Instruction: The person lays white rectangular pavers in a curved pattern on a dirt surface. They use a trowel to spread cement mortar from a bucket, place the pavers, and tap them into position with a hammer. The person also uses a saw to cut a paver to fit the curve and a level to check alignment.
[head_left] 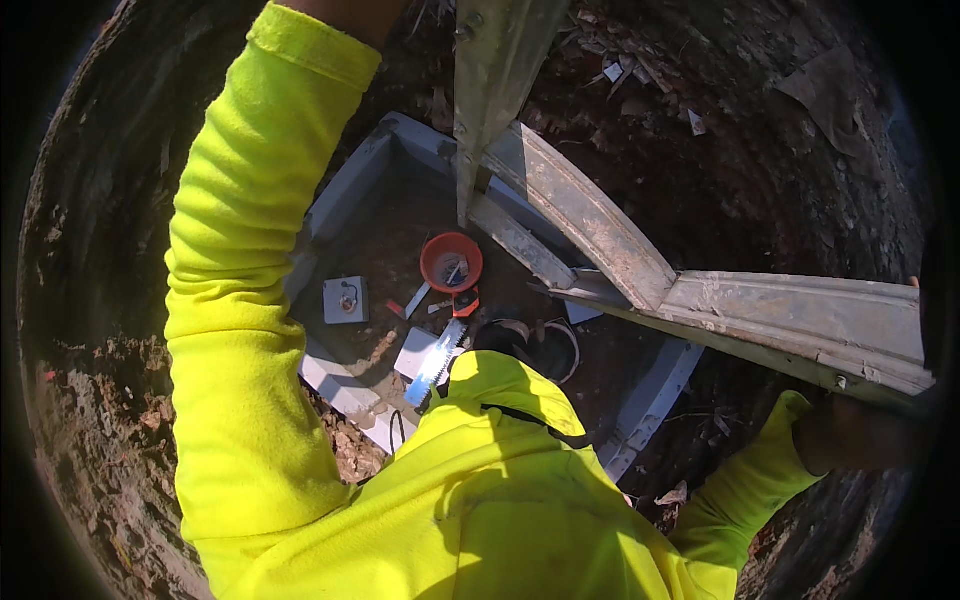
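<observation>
My left arm in a bright yellow sleeve [250, 300] reaches up past the top edge. Only a bit of its wrist shows; the hand itself is out of view. At the right, my right hand [860, 435] is in deep shade, at the underside of a metal ladder's side rail [800, 310]. It seems wrapped round the rail, with what looks like a fingertip showing above it. The worn, dirt-smeared ladder runs from the top middle down and across to the right, with a rung [590, 215] between its rails.
Below lies a pit floor framed by pale boards [650, 405]. On it are an orange bucket [452, 262], an orange-and-black tool [466, 302], a saw blade [435, 362] and a white square block [345, 300]. Rough earth walls [110, 430] surround me.
</observation>
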